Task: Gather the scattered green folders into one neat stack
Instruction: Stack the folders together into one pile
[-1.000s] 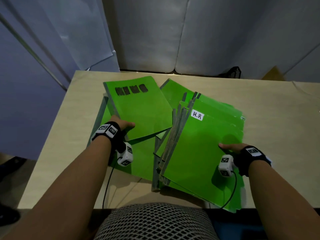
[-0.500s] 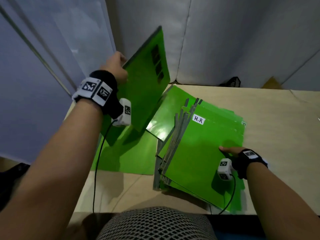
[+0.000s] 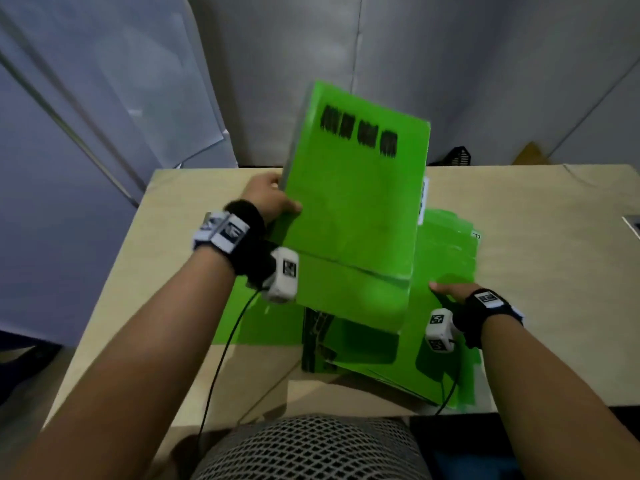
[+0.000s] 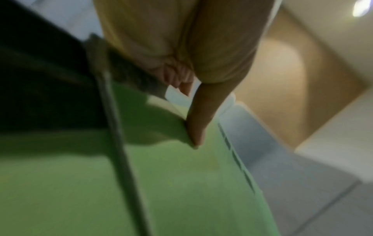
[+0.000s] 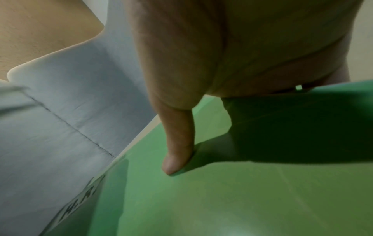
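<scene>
Your right hand (image 3: 450,292) rests flat on the stack (image 3: 446,341) on the table (image 3: 536,237), fingers straight. At its 10 o'clock, your left hand (image 3: 268,199) grips the lifted folder (image 3: 353,209), airborne, long axis 6-to-12: lower it rightward onto the stack.

Up close and blurred, the left hand (image 4: 181,52) pinches a green folder (image 4: 181,183), thumb (image 4: 196,127) pressed on its cover, pointing toward six o'clock.

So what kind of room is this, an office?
Probably an office: green folders piled on a plain wooden desk, one bearing a white "H.R" label, and a mesh chair back nearest the camera.
</scene>
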Available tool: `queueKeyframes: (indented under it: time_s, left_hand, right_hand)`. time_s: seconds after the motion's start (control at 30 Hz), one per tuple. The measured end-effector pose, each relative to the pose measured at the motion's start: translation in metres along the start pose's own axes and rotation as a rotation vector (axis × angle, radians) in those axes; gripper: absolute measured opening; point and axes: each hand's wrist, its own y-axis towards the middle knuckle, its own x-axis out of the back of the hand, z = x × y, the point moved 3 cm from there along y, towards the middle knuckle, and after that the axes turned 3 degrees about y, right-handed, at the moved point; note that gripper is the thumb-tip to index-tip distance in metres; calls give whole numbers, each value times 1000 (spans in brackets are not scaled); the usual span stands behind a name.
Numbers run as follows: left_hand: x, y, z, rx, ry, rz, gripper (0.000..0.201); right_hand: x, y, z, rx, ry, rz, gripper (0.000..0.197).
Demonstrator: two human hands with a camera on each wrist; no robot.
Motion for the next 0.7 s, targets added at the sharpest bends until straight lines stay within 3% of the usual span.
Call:
queueKeyframes:
  time_s: [0.1,0.17,0.23,0.37,0.47,0.57,0.7]
  left_hand:
    - [-54,-6,51,115,352,84,56]
    - [-84,-15,76,168,491,173,58]
    - [-110,-22,88,138,554,249,61]
    - [-144,-28,87,-21,739,357,63]
    - [-138,-16,83,-53,771,371,52]
    - [-114,14,87,-18,802,270,51]
    - [-72,56,93,125,780,58,64]
  right_hand:
    - [-1,4,-5,-41,203,34,95]
    - [-2,15,-9,-56,331,61,122]
    - [-4,34,-19,-76,337,58,142]
    - [-11,55,-31,-46,225,-45,151]
    - [-14,32,-23,-29,150,-80,142]
    - [-14,4,-12,-36,121,-108,105]
    - [-11,4,-9,-53,70,-109,108]
